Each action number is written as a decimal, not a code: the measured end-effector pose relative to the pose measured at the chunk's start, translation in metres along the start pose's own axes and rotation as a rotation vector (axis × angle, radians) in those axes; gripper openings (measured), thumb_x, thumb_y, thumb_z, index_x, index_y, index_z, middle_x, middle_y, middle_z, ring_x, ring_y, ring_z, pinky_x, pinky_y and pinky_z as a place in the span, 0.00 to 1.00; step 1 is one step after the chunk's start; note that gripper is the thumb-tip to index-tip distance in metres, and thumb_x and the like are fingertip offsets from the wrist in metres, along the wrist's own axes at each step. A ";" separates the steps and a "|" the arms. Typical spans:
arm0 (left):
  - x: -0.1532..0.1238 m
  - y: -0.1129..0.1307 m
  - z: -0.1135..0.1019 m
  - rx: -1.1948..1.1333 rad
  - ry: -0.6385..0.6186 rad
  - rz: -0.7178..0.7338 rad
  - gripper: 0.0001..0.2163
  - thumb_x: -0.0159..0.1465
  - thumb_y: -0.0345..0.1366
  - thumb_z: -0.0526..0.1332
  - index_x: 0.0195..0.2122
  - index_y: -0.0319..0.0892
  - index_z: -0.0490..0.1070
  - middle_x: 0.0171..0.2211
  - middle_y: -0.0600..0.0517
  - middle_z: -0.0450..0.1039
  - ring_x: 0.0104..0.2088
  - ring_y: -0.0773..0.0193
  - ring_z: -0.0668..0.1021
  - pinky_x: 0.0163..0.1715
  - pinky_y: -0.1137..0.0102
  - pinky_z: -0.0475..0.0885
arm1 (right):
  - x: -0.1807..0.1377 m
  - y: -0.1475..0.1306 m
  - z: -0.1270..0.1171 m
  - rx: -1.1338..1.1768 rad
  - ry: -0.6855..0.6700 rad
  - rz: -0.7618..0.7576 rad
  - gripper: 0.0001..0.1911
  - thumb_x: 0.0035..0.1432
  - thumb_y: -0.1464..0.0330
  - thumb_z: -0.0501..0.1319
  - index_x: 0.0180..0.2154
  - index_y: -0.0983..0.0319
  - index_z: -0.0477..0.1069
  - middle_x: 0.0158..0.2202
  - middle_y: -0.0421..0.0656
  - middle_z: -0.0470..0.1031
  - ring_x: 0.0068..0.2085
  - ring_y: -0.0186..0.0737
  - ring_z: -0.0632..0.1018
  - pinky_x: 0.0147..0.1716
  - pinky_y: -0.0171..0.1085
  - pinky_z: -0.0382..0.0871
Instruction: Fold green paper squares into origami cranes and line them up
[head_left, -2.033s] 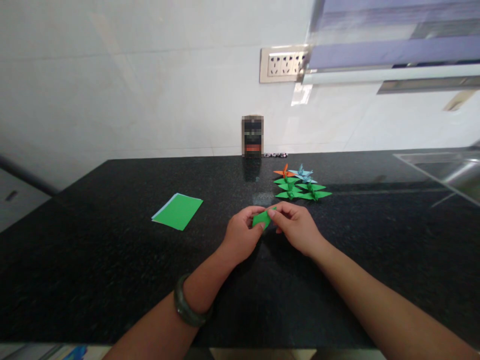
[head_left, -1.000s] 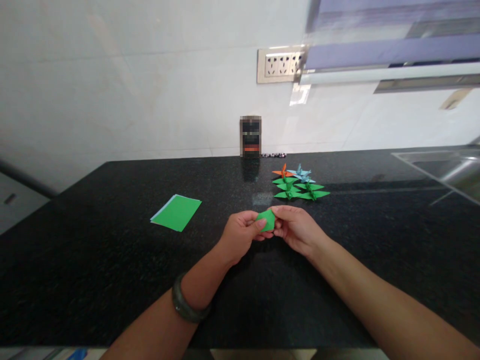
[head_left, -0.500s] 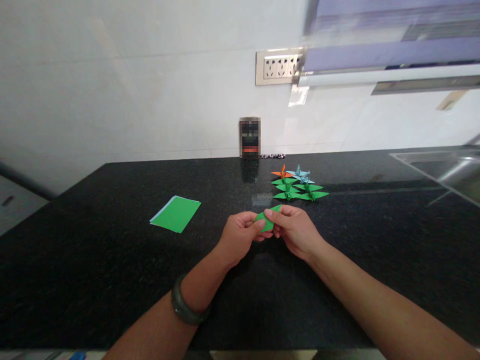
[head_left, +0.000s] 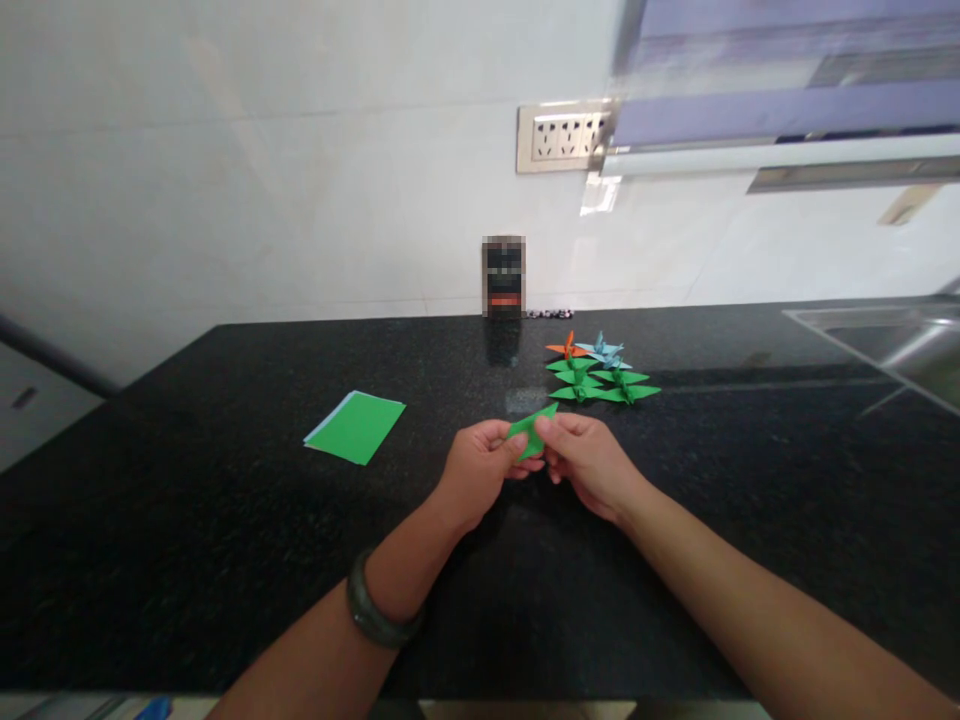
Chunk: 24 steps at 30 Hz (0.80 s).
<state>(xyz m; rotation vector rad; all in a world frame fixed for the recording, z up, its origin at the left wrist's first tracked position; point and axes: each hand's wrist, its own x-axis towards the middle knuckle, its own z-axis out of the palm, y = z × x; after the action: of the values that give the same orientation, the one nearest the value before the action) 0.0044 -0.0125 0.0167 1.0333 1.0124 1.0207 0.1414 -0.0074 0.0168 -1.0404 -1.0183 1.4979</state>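
Note:
A small folded piece of green paper (head_left: 531, 432) is held up between both hands, above the dark countertop. My left hand (head_left: 480, 468) pinches its left side, thumb on top and fingers beneath. On the other side my right hand (head_left: 589, 455) grips its right edge between thumb and fingers. The paper's far corner points up and to the right; its underside is hidden by my fingers. Beyond my right hand stand several folded paper cranes: green ones (head_left: 581, 390), an orange one (head_left: 570, 347) and light blue ones (head_left: 602, 348).
A stack of square paper sheets (head_left: 358, 430), green on top with light blue below, lies on the black countertop (head_left: 187, 520) to the left. A blurred-out dark upright object (head_left: 504, 278) leans at the wall, near a beaded strand (head_left: 551, 314). A metal sink (head_left: 892, 335) is at far right.
The green paper has shifted in my fingers, its fold standing more open and its far corner sharper. Both hands stay in nearly the same place, still gripping it.

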 end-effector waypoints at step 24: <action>-0.001 0.002 -0.001 0.167 -0.077 0.010 0.13 0.57 0.43 0.58 0.28 0.36 0.70 0.17 0.54 0.70 0.16 0.72 0.70 0.18 0.76 0.64 | 0.009 -0.009 -0.015 -0.075 0.364 -0.201 0.17 0.42 0.61 0.67 0.15 0.63 0.64 0.13 0.36 0.65 0.16 0.29 0.65 0.16 0.30 0.60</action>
<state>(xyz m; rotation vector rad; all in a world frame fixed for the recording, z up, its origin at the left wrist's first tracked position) 0.0031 -0.0127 0.0183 1.2059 1.0431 0.9087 0.1572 0.0043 0.0201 -1.1749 -0.8928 1.0663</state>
